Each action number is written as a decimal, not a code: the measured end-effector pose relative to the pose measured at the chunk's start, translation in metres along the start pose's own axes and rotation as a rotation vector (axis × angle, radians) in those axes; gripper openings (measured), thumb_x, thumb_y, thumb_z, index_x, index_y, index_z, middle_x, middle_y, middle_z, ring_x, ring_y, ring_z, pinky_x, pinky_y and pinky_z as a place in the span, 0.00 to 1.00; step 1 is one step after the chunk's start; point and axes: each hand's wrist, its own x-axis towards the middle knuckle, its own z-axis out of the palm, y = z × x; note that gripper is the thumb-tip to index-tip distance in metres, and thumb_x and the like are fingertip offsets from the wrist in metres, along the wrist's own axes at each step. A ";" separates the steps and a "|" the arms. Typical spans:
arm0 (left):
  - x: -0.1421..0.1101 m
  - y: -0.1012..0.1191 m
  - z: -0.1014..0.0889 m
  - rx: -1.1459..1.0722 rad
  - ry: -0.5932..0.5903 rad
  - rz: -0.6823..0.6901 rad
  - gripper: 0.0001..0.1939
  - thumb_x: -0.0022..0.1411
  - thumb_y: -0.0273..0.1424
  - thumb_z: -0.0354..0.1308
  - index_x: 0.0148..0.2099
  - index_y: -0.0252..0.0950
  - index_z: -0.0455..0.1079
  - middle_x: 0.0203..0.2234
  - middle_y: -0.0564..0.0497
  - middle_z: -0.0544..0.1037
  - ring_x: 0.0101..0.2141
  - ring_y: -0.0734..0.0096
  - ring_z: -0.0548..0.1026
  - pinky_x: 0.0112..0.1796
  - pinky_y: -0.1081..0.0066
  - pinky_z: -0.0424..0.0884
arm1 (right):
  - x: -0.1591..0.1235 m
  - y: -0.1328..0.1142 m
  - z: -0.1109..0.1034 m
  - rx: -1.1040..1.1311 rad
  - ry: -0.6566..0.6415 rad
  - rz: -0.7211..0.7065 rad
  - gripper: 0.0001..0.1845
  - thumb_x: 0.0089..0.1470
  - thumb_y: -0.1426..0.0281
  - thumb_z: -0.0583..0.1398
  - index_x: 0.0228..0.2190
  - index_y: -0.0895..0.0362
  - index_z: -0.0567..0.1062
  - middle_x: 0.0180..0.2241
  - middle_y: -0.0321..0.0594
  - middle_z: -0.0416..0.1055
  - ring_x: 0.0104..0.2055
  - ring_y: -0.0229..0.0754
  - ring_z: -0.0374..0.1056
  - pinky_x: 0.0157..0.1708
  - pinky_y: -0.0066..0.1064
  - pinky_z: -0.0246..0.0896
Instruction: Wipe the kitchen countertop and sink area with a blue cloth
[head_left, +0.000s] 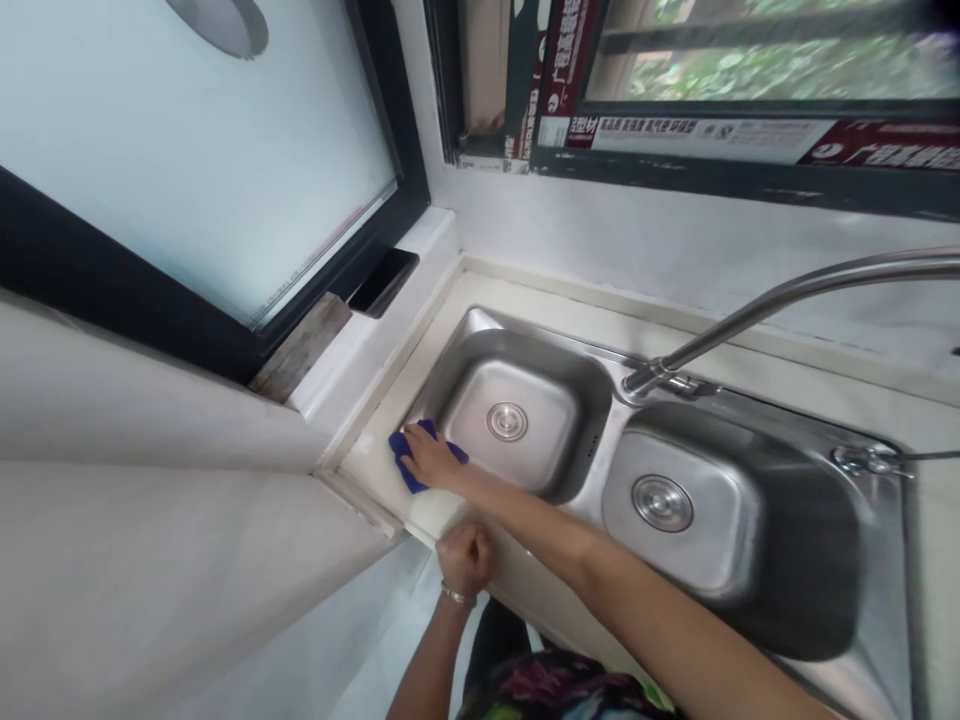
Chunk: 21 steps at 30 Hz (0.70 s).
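Observation:
My right hand (433,460) presses a dark blue cloth (409,478) against the pale countertop (375,445), at the near left corner of the sink. The fingers lie over the cloth, which sticks out around them. Just nearer to me, my left hand (465,556) is closed in a fist by the counter's front edge, with a bracelet at the wrist; I see nothing in it. The stainless steel double sink (607,470) has a drain in each bowl, and my right forearm crosses in front of it.
A curved metal faucet (750,305) rises behind the sink's middle, and a smaller tap fitting (870,459) sits at the right. On the left ledge are a dark phone-like object (384,283) and a worn block (301,347). Walls and window frames bound the counter left and behind.

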 end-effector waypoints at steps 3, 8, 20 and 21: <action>-0.001 -0.001 0.001 0.017 -0.011 0.019 0.14 0.64 0.27 0.47 0.27 0.39 0.68 0.20 0.53 0.75 0.23 0.72 0.74 0.27 0.71 0.67 | 0.012 -0.012 0.006 -0.043 0.019 0.071 0.26 0.65 0.66 0.55 0.61 0.63 0.63 0.66 0.57 0.56 0.69 0.54 0.50 0.65 0.55 0.52; 0.001 -0.001 -0.001 0.036 -0.005 0.060 0.14 0.64 0.26 0.47 0.28 0.39 0.69 0.20 0.52 0.75 0.22 0.71 0.73 0.26 0.71 0.66 | -0.007 -0.009 0.012 -0.116 0.030 -0.175 0.25 0.65 0.68 0.55 0.61 0.65 0.65 0.66 0.58 0.57 0.70 0.53 0.49 0.68 0.54 0.46; 0.005 0.005 -0.003 0.117 -0.090 0.052 0.13 0.64 0.26 0.47 0.28 0.40 0.67 0.20 0.52 0.75 0.22 0.70 0.73 0.25 0.69 0.65 | 0.039 0.034 0.008 0.038 -0.001 -0.598 0.18 0.68 0.68 0.54 0.57 0.53 0.70 0.61 0.42 0.68 0.68 0.38 0.56 0.69 0.46 0.42; 0.005 0.006 -0.003 0.123 -0.096 0.048 0.13 0.64 0.26 0.47 0.29 0.40 0.67 0.20 0.52 0.75 0.22 0.70 0.73 0.25 0.69 0.65 | 0.041 0.034 0.009 0.042 0.016 -0.598 0.18 0.68 0.67 0.53 0.57 0.53 0.70 0.61 0.42 0.68 0.68 0.38 0.56 0.70 0.46 0.41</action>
